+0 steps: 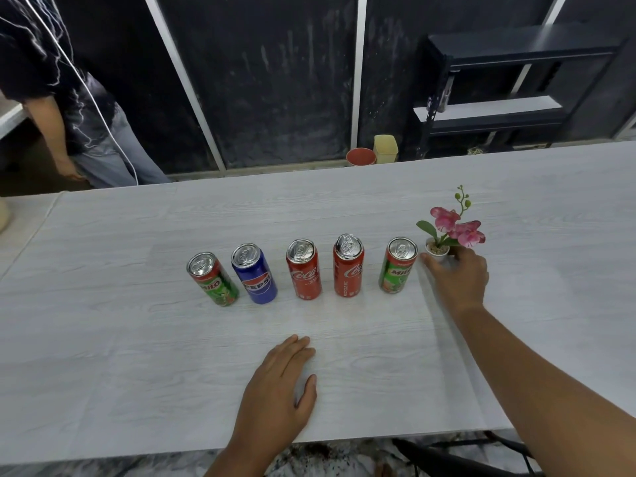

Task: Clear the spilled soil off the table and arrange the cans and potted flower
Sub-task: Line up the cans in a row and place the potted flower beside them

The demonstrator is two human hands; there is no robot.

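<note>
Desk (137, 339) showing no soil, five cans (304, 269) standing in a row. Right grip (459, 277) clamping the pot (437, 251) just beside the end can (398, 265); left grip (278, 380) lying flat, fingers straight on the desk — arranging looking nearly done

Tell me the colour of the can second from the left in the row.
Blue: it is the Pepsi can, seen best in the head view, the only one given.
</note>
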